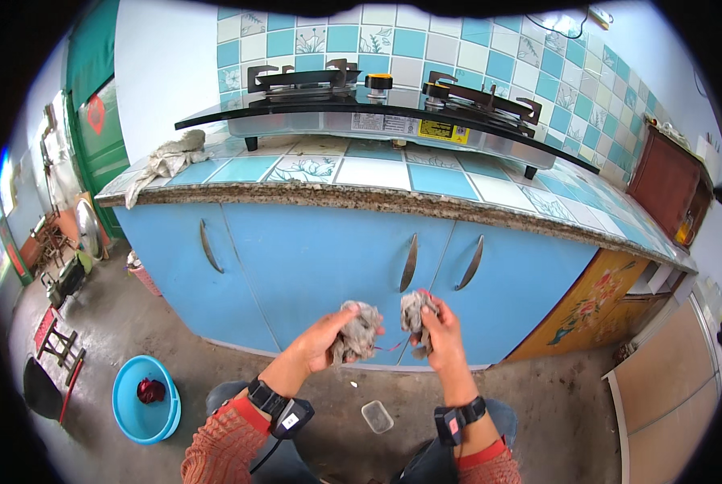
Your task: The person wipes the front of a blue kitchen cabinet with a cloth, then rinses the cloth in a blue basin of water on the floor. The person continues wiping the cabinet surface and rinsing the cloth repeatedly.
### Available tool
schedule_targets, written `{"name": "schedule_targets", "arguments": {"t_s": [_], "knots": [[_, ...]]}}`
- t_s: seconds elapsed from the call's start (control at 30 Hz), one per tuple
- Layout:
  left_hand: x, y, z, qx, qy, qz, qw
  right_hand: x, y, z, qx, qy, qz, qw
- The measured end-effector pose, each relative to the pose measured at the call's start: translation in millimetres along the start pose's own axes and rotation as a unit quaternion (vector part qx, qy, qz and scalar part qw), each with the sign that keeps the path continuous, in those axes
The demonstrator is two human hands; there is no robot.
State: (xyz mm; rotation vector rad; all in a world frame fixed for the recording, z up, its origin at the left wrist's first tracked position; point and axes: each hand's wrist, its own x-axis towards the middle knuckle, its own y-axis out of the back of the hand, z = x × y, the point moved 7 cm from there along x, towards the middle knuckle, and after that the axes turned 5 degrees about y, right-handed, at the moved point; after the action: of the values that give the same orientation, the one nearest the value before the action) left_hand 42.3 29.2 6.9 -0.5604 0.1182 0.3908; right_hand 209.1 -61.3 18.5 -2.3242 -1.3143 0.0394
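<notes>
My left hand (325, 339) is closed around a crumpled grey rag (361, 326) in front of the blue cabinet doors (320, 266). A second wad of grey cloth (415, 310) is gripped in my right hand (445, 339), a little way to the right. Between the two wads runs a thin pinkish strand (389, 348). Whether both wads belong to one cloth cannot be made out. Dark bands with small boxes sit on both my wrists.
Above the doors, a tiled counter (369, 171) carries a black gas stove (393, 101). Another grey rag (167, 161) drapes over its left edge. A blue bucket (121, 403) with a dark red cloth (150, 390) and a small clear plastic container (377, 417) stand on the floor.
</notes>
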Motion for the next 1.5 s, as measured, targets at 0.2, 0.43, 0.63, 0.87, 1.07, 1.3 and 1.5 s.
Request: {"name": "schedule_targets", "arguments": {"t_s": [0.2, 0.43, 0.63, 0.87, 1.07, 1.3, 1.5], "knots": [[12, 33, -40, 0.100, 0.071, 0.022, 0.992, -12, -23, 53, -0.155, 0.027, -0.048, 0.986], [-9, 70, -46, 0.100, 0.031, 0.151, 0.983, -28, -60, 88, -0.255, 0.081, -0.166, 0.949], [-56, 126, -28, 0.036, 0.034, 0.279, 0.959, -73, 3, 221, -0.229, -0.297, -0.318, 0.871], [-77, 148, -43, -0.050, 0.056, 0.293, 0.953, -343, 80, 367, -0.022, -0.745, -0.501, 0.440], [-92, 123, -51, -0.170, 0.046, 0.214, 0.961, -352, 78, 458, -0.118, -0.597, -0.555, 0.567], [-54, 158, -71, -0.129, 0.161, 0.142, 0.968, -141, 12, 489, -0.168, -0.597, -0.365, 0.694], [-22, 200, -107, -0.074, 0.263, 0.051, 0.961, -65, -28, 482, -0.146, -0.569, -0.311, 0.747]]}}
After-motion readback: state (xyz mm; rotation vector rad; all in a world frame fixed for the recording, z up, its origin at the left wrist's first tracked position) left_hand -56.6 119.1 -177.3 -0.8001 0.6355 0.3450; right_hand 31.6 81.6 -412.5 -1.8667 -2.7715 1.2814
